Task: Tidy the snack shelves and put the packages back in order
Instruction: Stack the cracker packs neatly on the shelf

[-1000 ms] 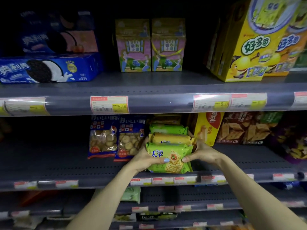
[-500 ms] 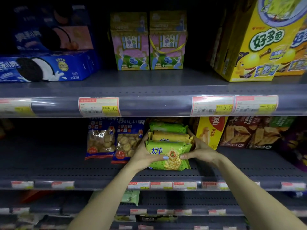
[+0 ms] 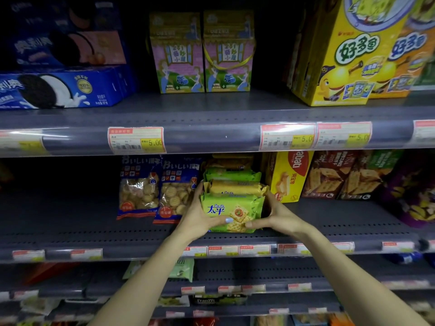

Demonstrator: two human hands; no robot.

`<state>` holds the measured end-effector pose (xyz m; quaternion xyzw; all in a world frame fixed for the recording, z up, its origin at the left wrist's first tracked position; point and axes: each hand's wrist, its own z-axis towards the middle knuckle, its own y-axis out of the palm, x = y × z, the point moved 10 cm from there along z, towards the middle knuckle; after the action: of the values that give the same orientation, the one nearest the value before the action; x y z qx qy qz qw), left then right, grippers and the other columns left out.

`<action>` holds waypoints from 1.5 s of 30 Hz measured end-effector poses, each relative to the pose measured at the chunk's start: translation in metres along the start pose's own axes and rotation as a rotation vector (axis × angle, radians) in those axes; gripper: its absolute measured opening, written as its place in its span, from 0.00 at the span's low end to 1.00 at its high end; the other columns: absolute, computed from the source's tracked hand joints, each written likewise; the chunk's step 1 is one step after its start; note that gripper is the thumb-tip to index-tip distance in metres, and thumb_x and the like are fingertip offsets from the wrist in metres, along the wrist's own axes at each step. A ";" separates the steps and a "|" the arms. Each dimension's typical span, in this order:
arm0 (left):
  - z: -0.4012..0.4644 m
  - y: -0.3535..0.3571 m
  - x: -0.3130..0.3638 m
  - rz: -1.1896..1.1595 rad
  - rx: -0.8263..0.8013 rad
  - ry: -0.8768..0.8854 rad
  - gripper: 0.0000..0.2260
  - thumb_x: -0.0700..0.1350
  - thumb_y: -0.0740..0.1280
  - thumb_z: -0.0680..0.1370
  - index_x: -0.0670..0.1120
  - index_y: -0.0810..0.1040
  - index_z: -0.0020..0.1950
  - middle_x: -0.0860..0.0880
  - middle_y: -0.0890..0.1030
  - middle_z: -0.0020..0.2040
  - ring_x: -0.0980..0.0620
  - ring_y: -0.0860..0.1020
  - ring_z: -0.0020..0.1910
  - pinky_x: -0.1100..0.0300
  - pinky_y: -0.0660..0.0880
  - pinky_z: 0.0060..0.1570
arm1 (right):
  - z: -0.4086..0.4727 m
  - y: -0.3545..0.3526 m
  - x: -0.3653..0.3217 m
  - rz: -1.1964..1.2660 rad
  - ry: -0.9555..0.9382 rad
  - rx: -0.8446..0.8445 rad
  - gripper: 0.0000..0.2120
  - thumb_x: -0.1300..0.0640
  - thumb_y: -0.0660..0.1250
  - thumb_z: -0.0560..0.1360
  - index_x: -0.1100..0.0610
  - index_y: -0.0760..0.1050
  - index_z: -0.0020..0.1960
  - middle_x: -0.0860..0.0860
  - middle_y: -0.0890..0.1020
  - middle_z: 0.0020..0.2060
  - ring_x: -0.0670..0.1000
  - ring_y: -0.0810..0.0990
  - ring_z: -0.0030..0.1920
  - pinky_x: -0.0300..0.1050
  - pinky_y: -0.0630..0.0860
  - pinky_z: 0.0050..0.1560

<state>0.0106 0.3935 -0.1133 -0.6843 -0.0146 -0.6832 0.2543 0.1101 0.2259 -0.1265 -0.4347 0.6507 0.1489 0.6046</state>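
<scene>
A green Pacific cracker pack (image 3: 231,209) stands on the middle shelf (image 3: 70,229) at the bottom of a stack, with a yellow pack (image 3: 235,187) and another green pack (image 3: 231,175) above it. My left hand (image 3: 200,217) grips the stack's left side, thumb across the front of the bottom pack. My right hand (image 3: 275,215) grips the right side, thumb on the pack's lower front. Both forearms reach up from below.
Two blue biscuit bags (image 3: 138,187) stand left of the stack, a yellow box (image 3: 289,177) and brown cracker packs (image 3: 343,177) to the right. On the upper shelf are blue cookie boxes (image 3: 63,88), two pink-green cartons (image 3: 202,52) and large yellow boxes (image 3: 353,55). Lower shelves hold more packs.
Both hands pushed the cracker stack a little further back on the shelf while keeping their grip. The view crept closer and slightly left.
</scene>
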 end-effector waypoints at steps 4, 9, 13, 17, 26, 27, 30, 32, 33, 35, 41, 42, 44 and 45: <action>-0.003 0.005 -0.002 0.053 -0.076 -0.019 0.60 0.38 0.82 0.60 0.53 0.41 0.77 0.56 0.73 0.63 0.59 0.73 0.62 0.65 0.68 0.64 | -0.002 0.010 -0.003 -0.030 -0.008 0.039 0.61 0.58 0.81 0.63 0.54 0.37 0.78 0.45 0.66 0.70 0.49 0.65 0.71 0.37 0.65 0.64; 0.001 0.000 -0.006 0.065 0.058 -0.034 0.60 0.41 0.83 0.58 0.53 0.45 0.78 0.52 0.77 0.62 0.54 0.77 0.60 0.52 0.73 0.64 | 0.001 0.004 -0.012 -0.010 -0.087 0.146 0.50 0.64 0.79 0.65 0.51 0.50 0.75 0.42 0.74 0.57 0.45 0.72 0.60 0.23 0.69 0.48; 0.004 0.001 -0.009 0.044 0.066 -0.038 0.61 0.41 0.83 0.57 0.54 0.44 0.78 0.52 0.76 0.64 0.53 0.76 0.62 0.51 0.71 0.66 | 0.004 0.002 -0.009 -0.021 -0.097 0.143 0.47 0.61 0.81 0.62 0.50 0.57 0.72 0.38 0.76 0.56 0.47 0.76 0.61 0.47 0.72 0.65; 0.002 0.006 -0.012 0.036 -0.029 -0.089 0.64 0.41 0.82 0.59 0.54 0.38 0.78 0.54 0.72 0.67 0.56 0.72 0.65 0.57 0.67 0.68 | 0.002 0.004 -0.008 0.008 -0.074 0.114 0.44 0.62 0.80 0.64 0.45 0.57 0.69 0.38 0.76 0.55 0.43 0.77 0.58 0.33 0.74 0.56; 0.004 0.019 -0.018 -0.015 -0.085 -0.126 0.63 0.42 0.82 0.60 0.51 0.38 0.78 0.50 0.73 0.68 0.56 0.72 0.65 0.58 0.66 0.69 | -0.007 0.001 -0.003 0.099 -0.043 0.154 0.56 0.59 0.78 0.66 0.52 0.41 0.78 0.45 0.70 0.67 0.44 0.69 0.64 0.40 0.67 0.64; 0.005 0.022 -0.018 -0.021 -0.083 -0.126 0.64 0.43 0.82 0.59 0.52 0.36 0.77 0.49 0.72 0.68 0.56 0.72 0.66 0.56 0.66 0.70 | -0.007 0.002 -0.002 0.119 -0.041 0.146 0.57 0.60 0.78 0.66 0.52 0.40 0.78 0.45 0.70 0.67 0.45 0.70 0.64 0.41 0.68 0.65; 0.004 0.022 -0.013 -0.018 -0.101 -0.128 0.67 0.46 0.83 0.57 0.55 0.32 0.76 0.49 0.66 0.73 0.54 0.68 0.69 0.54 0.64 0.72 | -0.003 0.002 -0.001 0.157 -0.037 0.135 0.58 0.60 0.79 0.65 0.51 0.39 0.78 0.48 0.72 0.68 0.48 0.73 0.65 0.47 0.69 0.68; 0.004 0.018 -0.012 -0.012 -0.105 -0.126 0.66 0.44 0.83 0.59 0.54 0.32 0.76 0.50 0.63 0.74 0.55 0.67 0.70 0.61 0.64 0.69 | 0.000 0.004 0.000 0.174 -0.040 0.131 0.58 0.59 0.80 0.64 0.49 0.41 0.78 0.48 0.73 0.67 0.48 0.74 0.64 0.48 0.69 0.69; 0.004 0.017 -0.012 -0.019 -0.108 -0.126 0.65 0.42 0.82 0.60 0.53 0.31 0.76 0.50 0.63 0.74 0.56 0.67 0.70 0.67 0.65 0.66 | 0.001 0.005 0.001 0.179 -0.047 0.128 0.58 0.58 0.80 0.63 0.49 0.43 0.78 0.49 0.73 0.67 0.48 0.75 0.64 0.48 0.70 0.68; 0.004 0.019 -0.013 -0.020 -0.123 -0.135 0.65 0.40 0.82 0.61 0.53 0.31 0.76 0.50 0.65 0.73 0.56 0.69 0.68 0.69 0.67 0.62 | 0.002 0.007 -0.002 0.197 -0.060 0.119 0.53 0.60 0.79 0.65 0.49 0.47 0.77 0.47 0.75 0.65 0.46 0.76 0.61 0.41 0.73 0.62; 0.002 0.009 -0.005 0.065 0.014 -0.089 0.68 0.64 0.81 0.50 0.57 0.37 0.77 0.50 0.57 0.77 0.51 0.57 0.76 0.47 0.58 0.74 | 0.006 0.010 0.000 0.215 -0.077 0.121 0.53 0.59 0.81 0.62 0.49 0.51 0.75 0.47 0.77 0.63 0.44 0.78 0.59 0.39 0.76 0.59; 0.002 0.008 -0.004 0.045 0.020 -0.091 0.69 0.63 0.81 0.50 0.57 0.35 0.76 0.50 0.58 0.77 0.52 0.59 0.75 0.48 0.58 0.74 | 0.005 0.010 -0.002 0.223 -0.071 0.130 0.56 0.58 0.82 0.61 0.47 0.49 0.76 0.46 0.75 0.64 0.45 0.77 0.61 0.41 0.73 0.62; 0.003 0.004 -0.006 0.011 0.022 -0.122 0.70 0.61 0.82 0.51 0.57 0.33 0.76 0.50 0.61 0.76 0.52 0.63 0.74 0.50 0.61 0.73 | 0.005 0.009 -0.002 0.239 -0.066 0.146 0.58 0.58 0.82 0.61 0.44 0.43 0.75 0.42 0.70 0.65 0.44 0.72 0.63 0.41 0.69 0.65; 0.004 0.003 -0.007 -0.010 0.022 -0.141 0.70 0.59 0.83 0.52 0.56 0.33 0.76 0.50 0.62 0.76 0.52 0.65 0.73 0.51 0.63 0.72 | 0.007 0.008 0.000 0.237 -0.063 0.154 0.61 0.57 0.82 0.61 0.46 0.41 0.77 0.41 0.67 0.67 0.44 0.69 0.65 0.42 0.67 0.67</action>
<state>0.0148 0.3945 -0.1203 -0.7278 -0.0432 -0.6344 0.2567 0.1085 0.2355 -0.1303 -0.3024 0.6876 0.1825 0.6344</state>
